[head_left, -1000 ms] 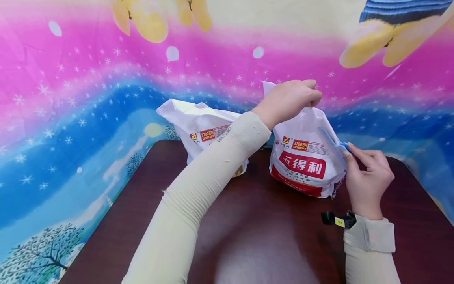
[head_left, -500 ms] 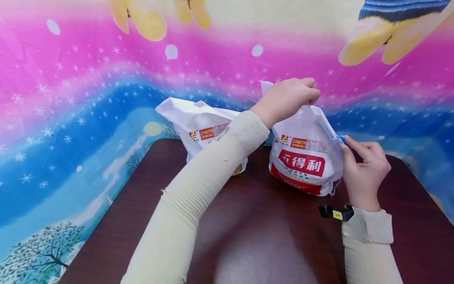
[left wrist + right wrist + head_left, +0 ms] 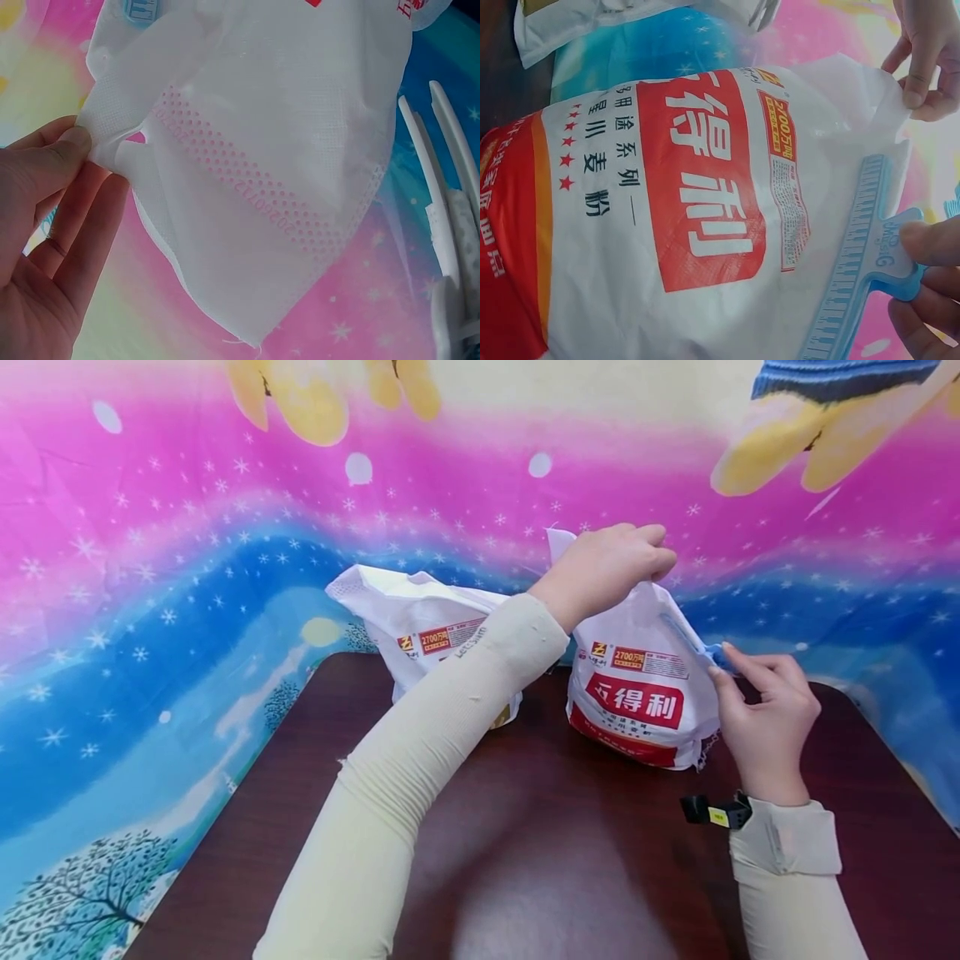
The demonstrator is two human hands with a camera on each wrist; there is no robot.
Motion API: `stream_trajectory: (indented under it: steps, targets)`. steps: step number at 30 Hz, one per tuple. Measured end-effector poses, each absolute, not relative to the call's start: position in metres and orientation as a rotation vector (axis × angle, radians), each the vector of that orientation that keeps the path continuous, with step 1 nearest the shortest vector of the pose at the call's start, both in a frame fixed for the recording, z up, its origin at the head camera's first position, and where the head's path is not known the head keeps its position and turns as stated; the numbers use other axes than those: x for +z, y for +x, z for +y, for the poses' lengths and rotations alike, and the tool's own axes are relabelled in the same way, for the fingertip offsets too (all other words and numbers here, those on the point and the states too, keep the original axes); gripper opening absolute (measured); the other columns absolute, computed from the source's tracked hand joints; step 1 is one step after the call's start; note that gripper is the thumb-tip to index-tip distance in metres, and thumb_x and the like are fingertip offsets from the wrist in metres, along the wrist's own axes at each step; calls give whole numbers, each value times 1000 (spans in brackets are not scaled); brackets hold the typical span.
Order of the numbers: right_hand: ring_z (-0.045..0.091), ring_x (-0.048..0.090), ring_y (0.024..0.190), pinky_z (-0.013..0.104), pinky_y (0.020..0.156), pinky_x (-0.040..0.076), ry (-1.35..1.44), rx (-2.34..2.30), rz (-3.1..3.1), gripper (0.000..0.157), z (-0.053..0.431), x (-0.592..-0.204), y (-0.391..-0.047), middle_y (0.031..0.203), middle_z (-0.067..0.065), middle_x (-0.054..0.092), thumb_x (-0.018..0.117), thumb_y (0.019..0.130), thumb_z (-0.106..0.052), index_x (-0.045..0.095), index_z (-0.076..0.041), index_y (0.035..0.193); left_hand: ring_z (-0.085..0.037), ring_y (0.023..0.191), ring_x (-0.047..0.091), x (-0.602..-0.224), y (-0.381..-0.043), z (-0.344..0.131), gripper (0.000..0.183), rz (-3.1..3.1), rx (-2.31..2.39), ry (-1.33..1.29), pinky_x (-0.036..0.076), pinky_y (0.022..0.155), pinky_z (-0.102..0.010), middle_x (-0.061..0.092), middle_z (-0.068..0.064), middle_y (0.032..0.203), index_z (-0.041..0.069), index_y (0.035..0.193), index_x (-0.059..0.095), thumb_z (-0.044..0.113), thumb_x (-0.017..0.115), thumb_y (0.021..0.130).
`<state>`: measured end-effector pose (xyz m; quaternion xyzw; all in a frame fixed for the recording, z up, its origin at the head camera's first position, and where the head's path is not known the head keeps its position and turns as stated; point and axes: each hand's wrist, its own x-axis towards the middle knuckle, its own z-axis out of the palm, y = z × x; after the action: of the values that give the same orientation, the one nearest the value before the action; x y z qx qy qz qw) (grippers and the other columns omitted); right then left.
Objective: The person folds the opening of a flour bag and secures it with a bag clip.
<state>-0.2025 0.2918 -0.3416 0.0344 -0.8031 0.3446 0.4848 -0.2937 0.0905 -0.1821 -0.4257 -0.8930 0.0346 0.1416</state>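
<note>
A white flour bag (image 3: 637, 647) with red printing stands upright on the dark table (image 3: 540, 827). My left hand (image 3: 611, 560) pinches its top edge, and in the left wrist view thumb and fingers (image 3: 64, 142) hold a fold of the bag's white mouth. To the right, my right hand (image 3: 772, 718) holds a light blue bag clip (image 3: 847, 255) by its handle, thumb on top. The clip's long toothed bar lies along the bag's upper right side. Whether its jaws grip the bag cannot be told.
A second white flour bag (image 3: 420, 597) stands to the left, partly behind my left forearm (image 3: 442, 752). Long white bars (image 3: 442, 195) show at the left wrist view's right edge. A patterned cloth backdrop (image 3: 195, 552) hangs close behind the table.
My right hand has moved slightly up and left with the bag clip, whose bar now sits closer along the bag's side edge. My left hand keeps its hold on the bag top.
</note>
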Motion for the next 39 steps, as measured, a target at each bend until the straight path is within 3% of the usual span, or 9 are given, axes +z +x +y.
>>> stream_trajectory:
  steps: [5,9,13,22,39]
  targets:
    - [-9,46,98,3,78,34,113,789,-1975,37,292,-340,-201,103,25,67,79,86,0,72,-7,122,-6,128,51,-183,-293,91,44,-2587,136,-1207,42,104,-19,54,6,140,31,137,58,35,71,96]
    - [17,59,96,2,80,33,121,761,-2001,38,292,-338,-199,105,25,67,78,87,-1,71,-6,124,-10,143,39,-184,-292,92,49,-2597,164,-1187,37,112,-22,43,5,156,32,144,53,35,69,97]
    - [38,62,96,1,81,32,126,749,-2030,38,293,-336,-197,106,26,67,77,88,0,70,-5,125,-13,150,30,-186,-291,93,54,-2589,228,-1173,32,115,-25,34,3,162,33,150,46,33,65,100]
    - [39,63,98,0,81,30,153,728,-2068,38,294,-333,-195,106,26,67,77,88,1,70,-3,125,-16,149,32,-192,-285,93,57,-2495,422,-1137,39,112,-28,32,2,163,32,155,39,28,61,103]
    - [38,64,99,-3,77,28,125,724,-2152,43,300,-332,-192,113,24,67,79,86,-1,69,-5,128,-13,137,47,-202,-279,79,48,-2347,422,-1045,53,97,-28,46,3,151,29,149,46,30,60,103]
